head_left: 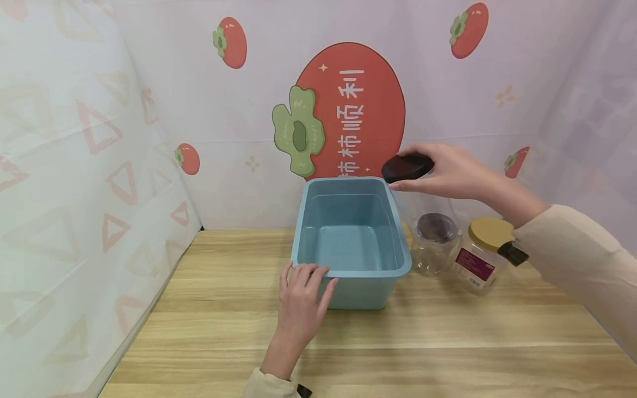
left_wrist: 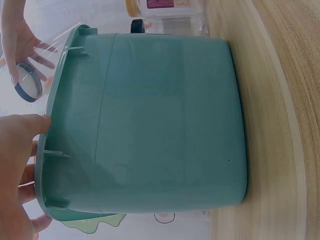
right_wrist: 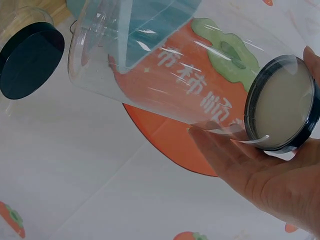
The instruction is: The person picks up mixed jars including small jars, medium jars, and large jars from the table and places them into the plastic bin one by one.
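Your head view is the wide, farthest one: above the near side of the table (head_left: 224, 331), facing forward and down, tub (head_left: 355, 298) mid-frame, backdrop (head_left: 239, 110) behind. Your left wrist view is close and turned sideways, table down its right side; it faces the tub's near wall, which fills most of the frame beside your left hand (head_left: 300, 301). Your right wrist view is close too, rolled, looking past the clear jar (right_wrist: 160, 95) in your right hand (head_left: 448, 171) toward the backdrop. Head and left wrist share both hands and the gold-lidded jar (head_left: 490, 235); head and right wrist share the red fruit print (head_left: 378, 110).
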### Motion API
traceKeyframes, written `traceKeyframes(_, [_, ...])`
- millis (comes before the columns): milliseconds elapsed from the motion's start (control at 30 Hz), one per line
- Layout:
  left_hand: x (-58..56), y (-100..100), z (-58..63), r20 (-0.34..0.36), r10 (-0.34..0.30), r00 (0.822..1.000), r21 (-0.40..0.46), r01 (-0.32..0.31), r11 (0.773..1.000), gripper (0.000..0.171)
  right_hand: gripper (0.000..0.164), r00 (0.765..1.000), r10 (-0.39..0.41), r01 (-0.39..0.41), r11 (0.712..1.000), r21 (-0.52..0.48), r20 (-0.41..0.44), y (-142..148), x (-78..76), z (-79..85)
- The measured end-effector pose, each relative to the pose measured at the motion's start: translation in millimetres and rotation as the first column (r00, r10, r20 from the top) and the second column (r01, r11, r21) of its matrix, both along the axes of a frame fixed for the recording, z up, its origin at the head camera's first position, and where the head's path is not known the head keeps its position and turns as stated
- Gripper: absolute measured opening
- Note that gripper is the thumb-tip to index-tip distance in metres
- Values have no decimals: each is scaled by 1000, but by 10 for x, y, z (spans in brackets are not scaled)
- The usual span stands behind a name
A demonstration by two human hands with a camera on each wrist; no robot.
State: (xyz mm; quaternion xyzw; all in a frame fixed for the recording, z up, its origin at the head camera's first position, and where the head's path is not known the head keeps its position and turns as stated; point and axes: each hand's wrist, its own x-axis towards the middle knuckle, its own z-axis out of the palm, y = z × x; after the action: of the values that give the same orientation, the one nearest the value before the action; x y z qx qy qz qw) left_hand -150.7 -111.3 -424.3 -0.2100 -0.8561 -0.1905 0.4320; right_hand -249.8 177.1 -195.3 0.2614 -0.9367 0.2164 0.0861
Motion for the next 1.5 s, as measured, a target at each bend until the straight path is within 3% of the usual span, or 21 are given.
traceKeyframes(1500, [-2,0,19,-5,5,1000,-7,-5,1000,29,62,998,56,-54,997,-46,31,-383,-118,-21])
